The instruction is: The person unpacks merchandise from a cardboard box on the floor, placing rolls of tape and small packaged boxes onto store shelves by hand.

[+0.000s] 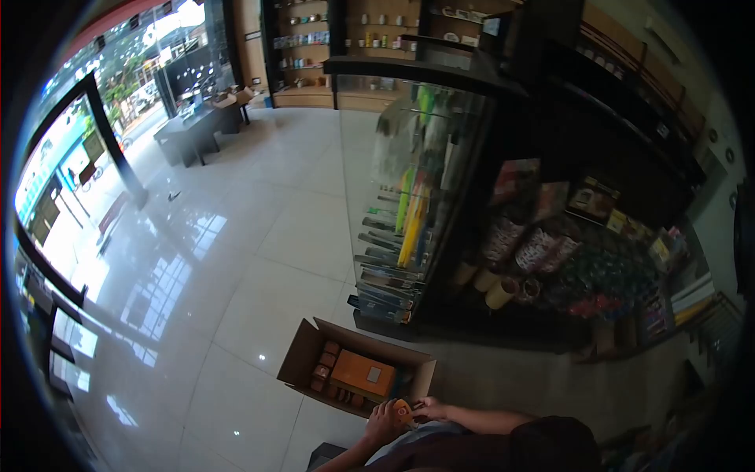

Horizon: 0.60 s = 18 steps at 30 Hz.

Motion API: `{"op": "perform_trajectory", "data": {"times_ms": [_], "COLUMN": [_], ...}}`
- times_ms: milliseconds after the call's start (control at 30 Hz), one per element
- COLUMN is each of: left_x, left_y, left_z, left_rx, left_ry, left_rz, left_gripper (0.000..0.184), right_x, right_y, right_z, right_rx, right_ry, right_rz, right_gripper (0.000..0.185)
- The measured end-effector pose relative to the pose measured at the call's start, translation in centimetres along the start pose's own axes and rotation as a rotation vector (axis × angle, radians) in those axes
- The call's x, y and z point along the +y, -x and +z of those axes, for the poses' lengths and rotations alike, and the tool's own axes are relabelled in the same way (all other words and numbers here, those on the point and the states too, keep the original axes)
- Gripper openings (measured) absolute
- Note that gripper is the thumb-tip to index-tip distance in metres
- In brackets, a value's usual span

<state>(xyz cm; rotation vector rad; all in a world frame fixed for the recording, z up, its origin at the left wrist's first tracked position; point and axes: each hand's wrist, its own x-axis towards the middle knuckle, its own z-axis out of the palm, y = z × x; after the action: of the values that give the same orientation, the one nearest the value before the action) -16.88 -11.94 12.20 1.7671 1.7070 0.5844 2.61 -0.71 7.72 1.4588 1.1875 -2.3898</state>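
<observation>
A small orange packet point(403, 410) with a pale round mark is held close to my body, over the near edge of an open cardboard box point(296, 354). My left hand point(383, 422) is closed around it. At the packet's right side, my right hand point(430, 409) has its fingers pinched together; whether they grip its edge or something small is too fine to make out. Inside the cardboard box lies a larger orange box point(362, 372) with a grey label. Several small brown-orange boxes point(323, 363) are stacked along its left and near sides.
Beyond the cardboard box stands a glass display case point(393, 204) with knives and other goods. Dark shelving with bagged goods point(543, 248) is at the right. Shiny tiles point(252, 291) cover the floor. A grey table point(197, 130) stands near the glass front.
</observation>
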Motion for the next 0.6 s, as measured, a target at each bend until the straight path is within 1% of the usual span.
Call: {"op": "perform_trajectory", "data": {"times_ms": [33,100,233,333,400,433,500,600], "left_x": [0.5,2.2,3.6,3.6,2.9,3.1,4.2,5.8], "left_y": [-0.3,-1.0,-2.7,-4.2,-5.4,-5.5,-6.1,-7.2], "left_z": [-0.5,-1.2,-0.7,2.3,4.3,4.7,5.1,6.5], "left_rx": [0.012,0.050,0.180,0.111,0.016,-0.029,-0.042,-0.101], "left_ry": [-0.012,0.022,0.099,0.650,0.723,0.756,0.763,0.830], "left_rz": [0.038,0.045,0.108,-0.119,-0.197,-0.242,-0.199,-0.179], "left_gripper": [0.079,0.081,0.084,0.080,0.071,0.066,0.055,0.041], "right_x": [0.0,0.2,0.3,0.0,-0.4,-0.4,0.1,2.7], "right_y": [0.2,0.5,2.5,4.7,6.7,7.6,9.3,10.0], "right_z": [0.1,-0.1,-0.7,-0.9,-1.2,-1.5,-2.3,-4.3], "right_rx": [0.026,0.087,0.161,0.187,0.194,0.174,0.131,0.154], "right_ry": [-0.015,-0.047,-0.285,-0.440,-0.528,-0.562,-0.623,-0.621], "right_rz": [-0.028,-0.082,-0.176,-0.218,-0.244,-0.252,-0.272,-0.281], "right_gripper": [0.047,0.046,0.043,0.041,0.040,0.044,0.050,0.065]}}
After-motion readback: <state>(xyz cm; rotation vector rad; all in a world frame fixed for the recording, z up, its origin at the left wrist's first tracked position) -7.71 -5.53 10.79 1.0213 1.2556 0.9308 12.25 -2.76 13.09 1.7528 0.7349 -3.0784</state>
